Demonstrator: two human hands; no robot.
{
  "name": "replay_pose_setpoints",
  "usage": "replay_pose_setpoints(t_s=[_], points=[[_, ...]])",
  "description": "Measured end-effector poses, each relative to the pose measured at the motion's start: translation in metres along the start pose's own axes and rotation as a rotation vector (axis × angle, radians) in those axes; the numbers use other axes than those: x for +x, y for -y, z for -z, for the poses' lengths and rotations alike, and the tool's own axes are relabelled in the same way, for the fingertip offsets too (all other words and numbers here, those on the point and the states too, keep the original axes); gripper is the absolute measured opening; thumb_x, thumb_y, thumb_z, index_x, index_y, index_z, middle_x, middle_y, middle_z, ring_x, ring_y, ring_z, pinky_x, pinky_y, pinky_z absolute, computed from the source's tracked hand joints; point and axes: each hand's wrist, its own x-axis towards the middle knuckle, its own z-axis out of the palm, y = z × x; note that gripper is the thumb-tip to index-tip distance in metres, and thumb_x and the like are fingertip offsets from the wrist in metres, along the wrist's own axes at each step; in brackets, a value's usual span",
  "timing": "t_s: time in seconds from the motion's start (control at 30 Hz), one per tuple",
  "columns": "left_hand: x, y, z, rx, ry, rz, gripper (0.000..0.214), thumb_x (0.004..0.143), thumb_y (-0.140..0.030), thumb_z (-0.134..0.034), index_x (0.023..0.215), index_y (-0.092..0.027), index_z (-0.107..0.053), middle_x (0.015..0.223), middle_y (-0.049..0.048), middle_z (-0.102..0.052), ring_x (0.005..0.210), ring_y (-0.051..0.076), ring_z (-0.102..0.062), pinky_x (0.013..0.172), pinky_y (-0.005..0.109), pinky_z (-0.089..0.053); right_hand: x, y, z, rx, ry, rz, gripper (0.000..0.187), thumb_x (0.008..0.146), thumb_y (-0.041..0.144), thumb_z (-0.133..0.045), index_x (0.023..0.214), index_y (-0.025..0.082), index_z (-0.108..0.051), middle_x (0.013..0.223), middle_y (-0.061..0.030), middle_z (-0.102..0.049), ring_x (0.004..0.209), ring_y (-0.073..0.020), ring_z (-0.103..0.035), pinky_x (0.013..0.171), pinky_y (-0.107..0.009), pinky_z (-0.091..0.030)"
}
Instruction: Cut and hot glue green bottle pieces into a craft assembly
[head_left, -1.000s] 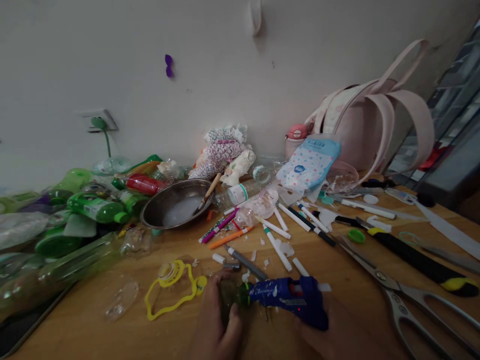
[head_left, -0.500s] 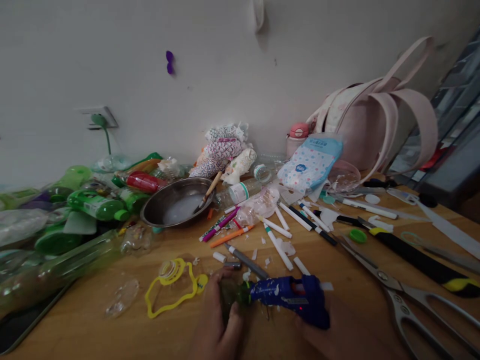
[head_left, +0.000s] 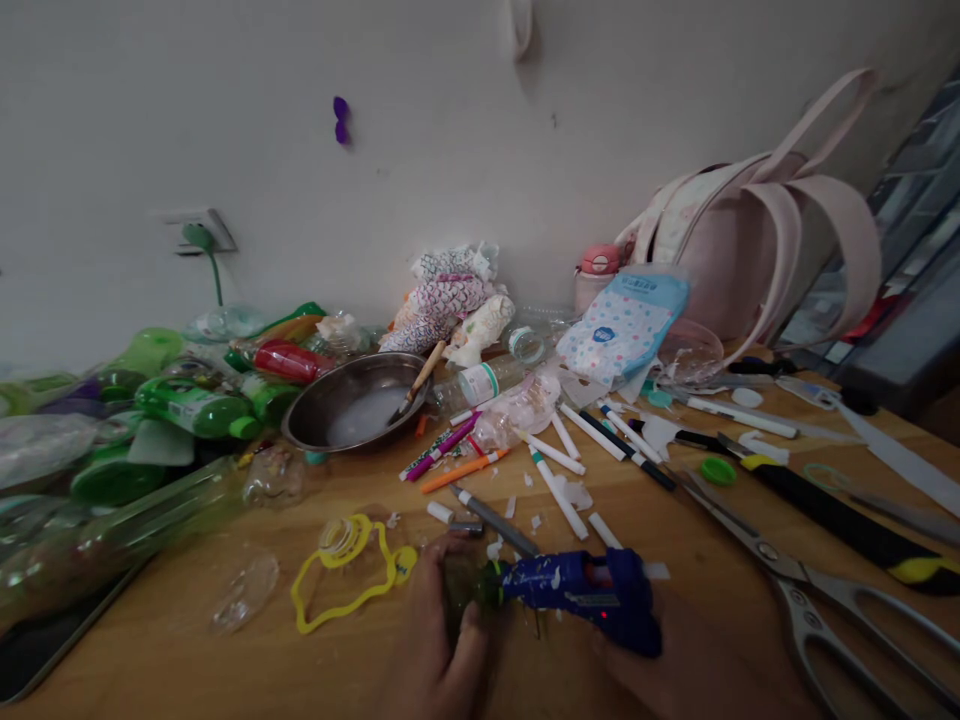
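Note:
My left hand (head_left: 433, 640) is closed around a dark green see-through plastic piece (head_left: 463, 585), which looks like part of a bottle; the fingers cover much of it. A blue hot glue gun (head_left: 559, 582) with a lit red light is gripped in my right hand (head_left: 679, 655). Its nozzle points left and meets the green piece; whether glue is coming out cannot be seen. White flecks stick to the gun's barrel. Left of my left hand lies a yellow plastic handle ring (head_left: 304, 605) around a clear bottle neck. A grey marker (head_left: 495, 522) lies just behind the gun.
Open scissors (head_left: 780, 562) and a black-and-yellow handled cutter (head_left: 817, 510) lie at the right. Several markers (head_left: 559, 495) are scattered mid-table. A metal bowl (head_left: 300, 435) holds whitish liquid and a brush. Green bottles (head_left: 195, 408) pile up left; a pink backpack (head_left: 727, 250) stands back right.
Both hands keep their grip, with the glue gun's nozzle still at the green plastic piece. The view has shifted very slightly.

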Motion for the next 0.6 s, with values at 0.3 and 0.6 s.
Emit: replay_pose_setpoints(t_s=[0.3,0.6], points=[[-0.001,0.005,-0.001,0.018,-0.003,-0.013,0.031,0.086,-0.025,-0.037,0.116,-0.021,-0.046,0.121,0.0109,-0.057,0.119,0.026,-0.05,0.103,0.043,-0.037,-0.005,0.011,0.004,0.018,-0.016,-0.017,0.024,0.076,0.012,-0.056,0.089,0.02,-0.075,0.072,-0.0022,-0.076,0.067,-0.0187,-0.07,0.058,-0.02,-0.048],[0.0,0.016,-0.004,0.038,-0.032,-0.069,0.034,0.083,-0.021,-0.037,0.115,-0.02,-0.045,0.118,0.0119,-0.057,0.119,0.027,-0.049,0.103,0.047,-0.035,-0.001,0.0,0.001,0.0,-0.016,0.005,0.021,0.074,0.019,-0.058,0.087,0.019,-0.074,0.072,-0.0021,-0.076,0.067,-0.0188,-0.07,0.056,-0.02,-0.048]])
